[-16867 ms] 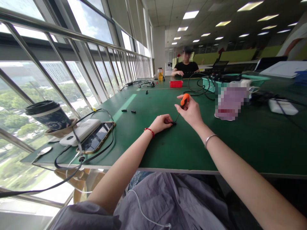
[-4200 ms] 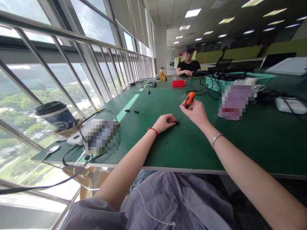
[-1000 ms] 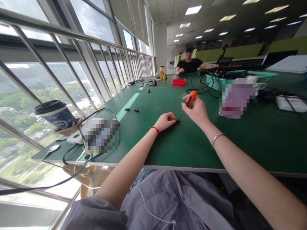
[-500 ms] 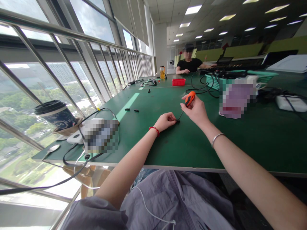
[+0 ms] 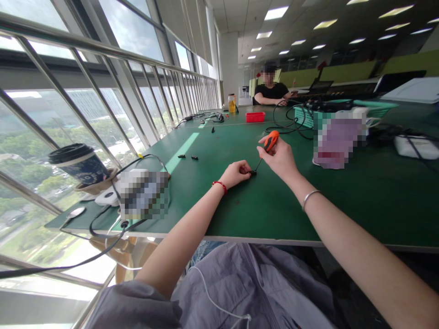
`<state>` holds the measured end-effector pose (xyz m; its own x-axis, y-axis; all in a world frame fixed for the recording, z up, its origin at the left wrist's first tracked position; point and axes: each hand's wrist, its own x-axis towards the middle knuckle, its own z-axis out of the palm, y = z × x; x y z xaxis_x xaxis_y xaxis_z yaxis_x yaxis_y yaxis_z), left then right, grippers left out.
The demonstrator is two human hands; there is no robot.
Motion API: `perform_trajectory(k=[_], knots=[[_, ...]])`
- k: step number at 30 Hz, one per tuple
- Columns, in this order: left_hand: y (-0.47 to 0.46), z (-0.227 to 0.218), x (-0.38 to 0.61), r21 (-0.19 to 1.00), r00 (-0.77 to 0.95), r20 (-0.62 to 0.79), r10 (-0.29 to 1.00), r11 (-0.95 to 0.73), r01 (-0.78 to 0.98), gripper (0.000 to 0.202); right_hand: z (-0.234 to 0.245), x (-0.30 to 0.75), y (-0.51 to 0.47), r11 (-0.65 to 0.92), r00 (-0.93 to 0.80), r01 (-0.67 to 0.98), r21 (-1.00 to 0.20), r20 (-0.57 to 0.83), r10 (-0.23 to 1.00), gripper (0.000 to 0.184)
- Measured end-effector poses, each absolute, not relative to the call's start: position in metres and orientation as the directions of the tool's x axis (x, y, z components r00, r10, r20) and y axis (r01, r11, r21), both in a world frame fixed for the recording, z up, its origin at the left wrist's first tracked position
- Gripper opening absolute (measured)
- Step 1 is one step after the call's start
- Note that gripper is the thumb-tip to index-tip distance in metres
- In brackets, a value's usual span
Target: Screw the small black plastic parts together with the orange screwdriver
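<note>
My right hand [image 5: 279, 153] is closed round the orange and black handle of a screwdriver [image 5: 271, 140]. Its thin shaft slants down to the left, and the tip meets a small black part [image 5: 253, 172] on the green table. With fingertips pinched, my left hand [image 5: 236, 174] grips the left end of that part. What kind of part it is, I cannot make out. Two similar black pieces [image 5: 195, 158] lie to the left of my hands, and another small black piece [image 5: 213, 130] rests farther back.
A red tray [image 5: 255, 117] and a jar [image 5: 232, 103] stand at the back. On the right are a teal basket [image 5: 305, 118] with cables and a blurred purple object [image 5: 338, 141]. To the left, a cup [image 5: 80, 165] stands near white adapters. A person [image 5: 270, 93] sits across the table.
Both my hands stay almost in place, with the screwdriver tip still at the black part. The person across the table has brought their hands closer together.
</note>
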<state>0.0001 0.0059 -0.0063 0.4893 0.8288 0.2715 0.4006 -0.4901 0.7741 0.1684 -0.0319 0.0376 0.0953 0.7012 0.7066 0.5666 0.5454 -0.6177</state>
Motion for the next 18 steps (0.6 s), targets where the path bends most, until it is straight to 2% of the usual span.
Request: perform_trajectory(k=[8,18], knots=[[0.0037,-0.0043,-0.0005,0.771,0.492,0.270,0.828,-0.492,0.405,0.008,0.0367,0.1683,-0.0317,0.576,0.057,0.552,-0.602,0.717,0.695,0.031],[0.0043,-0.0041,-0.0003,0.780,0.491,0.268,0.829,-0.486,0.395,0.007,0.0377,0.1680,-0.0318,0.533,0.106,0.571,-0.625,0.699,0.707,0.023]])
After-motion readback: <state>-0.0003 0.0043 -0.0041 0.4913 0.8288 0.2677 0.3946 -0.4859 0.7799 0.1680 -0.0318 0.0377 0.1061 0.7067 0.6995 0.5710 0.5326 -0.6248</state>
